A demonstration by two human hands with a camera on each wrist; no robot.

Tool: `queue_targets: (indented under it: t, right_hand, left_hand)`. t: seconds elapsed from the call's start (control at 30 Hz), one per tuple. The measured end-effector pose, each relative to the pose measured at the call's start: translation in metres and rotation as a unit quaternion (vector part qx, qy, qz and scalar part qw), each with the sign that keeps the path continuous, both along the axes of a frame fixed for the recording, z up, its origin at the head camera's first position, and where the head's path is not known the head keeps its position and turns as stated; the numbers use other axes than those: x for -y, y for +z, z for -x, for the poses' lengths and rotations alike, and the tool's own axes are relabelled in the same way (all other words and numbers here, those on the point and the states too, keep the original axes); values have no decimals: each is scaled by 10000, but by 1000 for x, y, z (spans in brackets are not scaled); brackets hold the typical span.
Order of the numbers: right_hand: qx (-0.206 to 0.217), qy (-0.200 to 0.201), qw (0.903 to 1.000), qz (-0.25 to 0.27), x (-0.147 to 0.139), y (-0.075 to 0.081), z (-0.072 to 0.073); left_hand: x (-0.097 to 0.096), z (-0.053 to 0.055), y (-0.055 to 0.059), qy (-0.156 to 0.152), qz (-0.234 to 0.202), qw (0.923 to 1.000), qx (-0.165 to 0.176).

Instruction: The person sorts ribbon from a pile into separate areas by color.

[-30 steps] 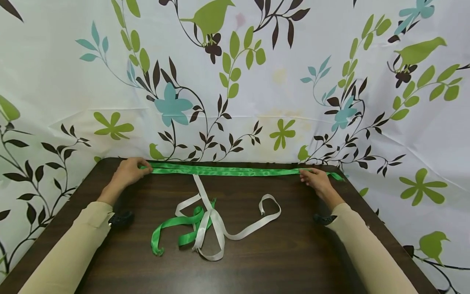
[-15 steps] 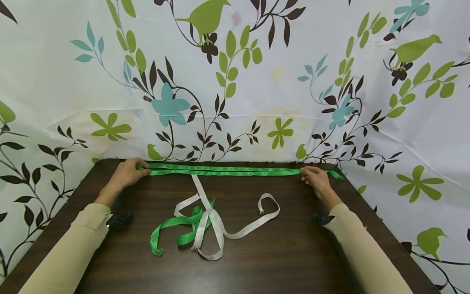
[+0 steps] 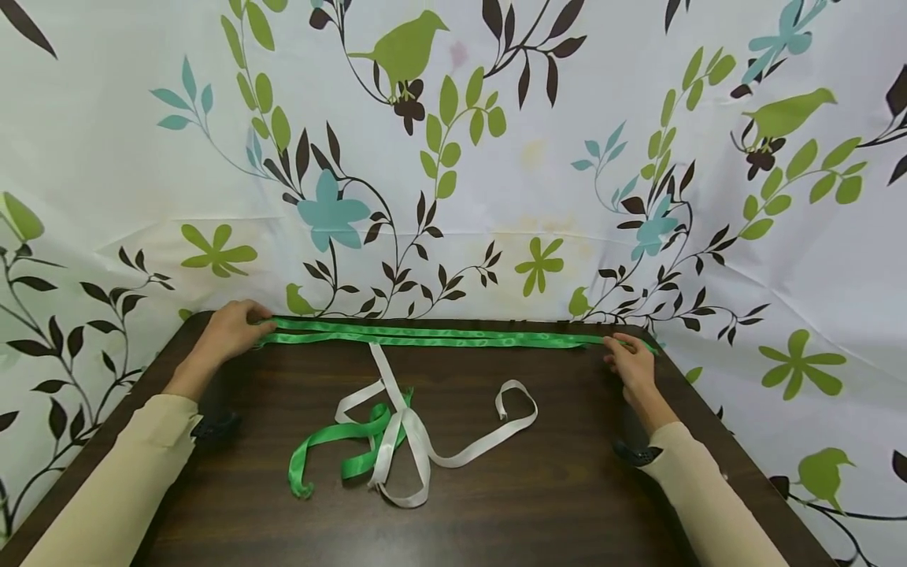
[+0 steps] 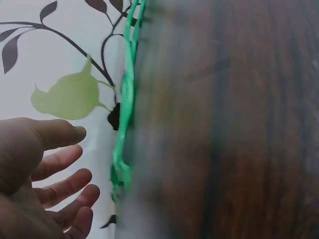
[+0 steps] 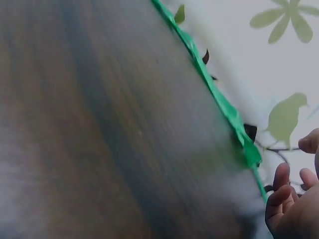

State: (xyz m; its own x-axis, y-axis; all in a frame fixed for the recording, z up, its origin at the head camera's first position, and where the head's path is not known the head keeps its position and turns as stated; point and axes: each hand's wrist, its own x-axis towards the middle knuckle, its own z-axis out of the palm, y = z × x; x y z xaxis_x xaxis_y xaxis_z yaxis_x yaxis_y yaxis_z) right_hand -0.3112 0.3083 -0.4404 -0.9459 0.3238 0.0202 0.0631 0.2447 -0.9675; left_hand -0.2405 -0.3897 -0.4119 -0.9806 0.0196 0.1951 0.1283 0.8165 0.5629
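Observation:
A long green ribbon (image 3: pixel 439 341) lies doubled in two strands along the far edge of the table. Near its left end is my left hand (image 3: pixel 228 335); in the left wrist view the thumb and fingers are spread apart, with the ribbon (image 4: pixel 127 94) beside them. My right hand (image 3: pixel 632 368) is at the other end. The right wrist view has its thumb away from loosely bent fingers, and the ribbon's thin tail (image 5: pixel 259 181) runs down beside the fingertips.
A white ribbon (image 3: pixel 476 450) curls in loops over mid-table, one end reaching the long green strands. Crossed with it is a shorter green ribbon (image 3: pixel 329 432). A leaf-and-bird patterned cloth (image 3: pixel 453 260) hangs behind the dark wooden table (image 3: pixel 538 512).
Both hands have let go of the long green ribbon's ends. The left hand has shifted left and the right hand right. The ribbons in the middle have stayed put.

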Motion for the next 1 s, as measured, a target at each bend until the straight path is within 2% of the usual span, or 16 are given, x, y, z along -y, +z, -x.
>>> queue_targets:
  t: [0.17,0.33,0.43,0.53,0.67,0.73,0.8,0.87,1.0]
  right_hand:
    - [-124,298,9991,-281,7,4,-14]
    - [-530,811,9941,-491,29,23,-24]
    - [-817,1355,9856,-593,48,40,-35]
    - [-1049,2094,9683,-872,70,61,-51]
    - [-1252,3076,9319,-1456,99,84,-73]
    - [-1292,3449,9147,-1664,111,91,-78]
    - [-1320,3761,8999,-1770,121,94,-80]
    - [-1300,3984,8888,-1858,129,92,-77]
    - [-1251,4357,8700,-1939,142,82,-72]
  left_hand:
    - [-18,-4,14,-326,-74,9994,73]
    - [-56,-10,36,-1126,-163,9933,216]
    - [-81,-15,44,-1618,-231,9861,288]
    - [-102,-24,49,-2037,-428,9764,570]
    - [-130,-40,53,-2571,-733,9559,1215]
    - [-142,-47,53,-2832,-730,9441,1523]
    - [-151,-54,53,-2997,-554,9367,1725]
    - [-158,-62,53,-3001,-219,9360,1829]
    - [-169,-75,50,-2802,510,9405,1853]
